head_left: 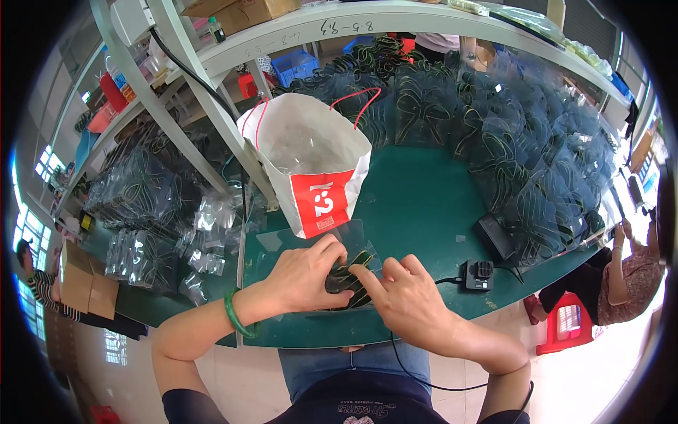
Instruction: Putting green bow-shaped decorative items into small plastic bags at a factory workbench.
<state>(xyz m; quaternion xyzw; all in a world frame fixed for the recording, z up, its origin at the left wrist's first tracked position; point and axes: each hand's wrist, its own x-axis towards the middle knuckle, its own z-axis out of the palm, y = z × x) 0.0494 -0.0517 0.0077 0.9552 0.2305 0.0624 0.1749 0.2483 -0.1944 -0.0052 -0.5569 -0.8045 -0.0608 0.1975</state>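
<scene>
Looks midway on this dark gold-trimmed piece (343,278) on the green table (409,187): left hand (308,274) curled round it, right hand (409,298) stretching an index finger onto it, can't tell if either's pinching. Wrapped stacks (141,194) at left maybe done, heap (526,159) at right probably to go.

The green tabletop (417,191) is heaped along its back and right with dark bow-shaped pieces (530,169). A white-and-red paper bag (321,152) is stood toward the left; clear film (351,232) and a small black device (479,276) are laid nearer the front.
</scene>
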